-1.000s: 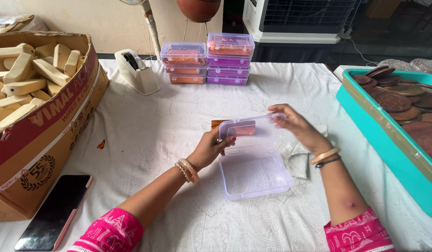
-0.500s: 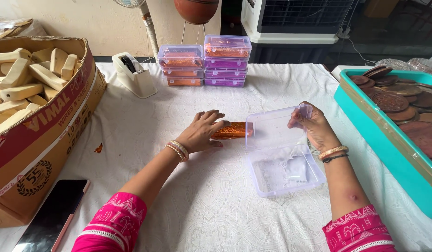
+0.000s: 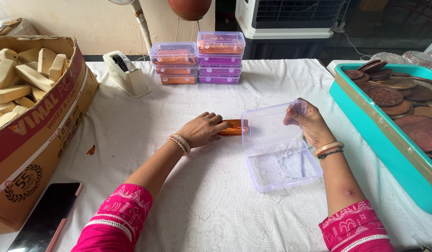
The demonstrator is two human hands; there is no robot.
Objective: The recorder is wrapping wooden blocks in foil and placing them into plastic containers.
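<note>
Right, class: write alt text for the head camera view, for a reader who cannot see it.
A person's left hand rests on an orange block on a white tablecloth, while the right hand holds up the lid of an open clear box. Stacked boxes stand behind, a cardboard carton sits left and a teal tray of brown discs right.

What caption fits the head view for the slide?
Left hand rests on an orange block while right hand props open the lid of a clear plastic box on a white tablecloth.

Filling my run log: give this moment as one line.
left hand: on orange block | right hand: holding open lid of clear box | surface: white cloth
</note>
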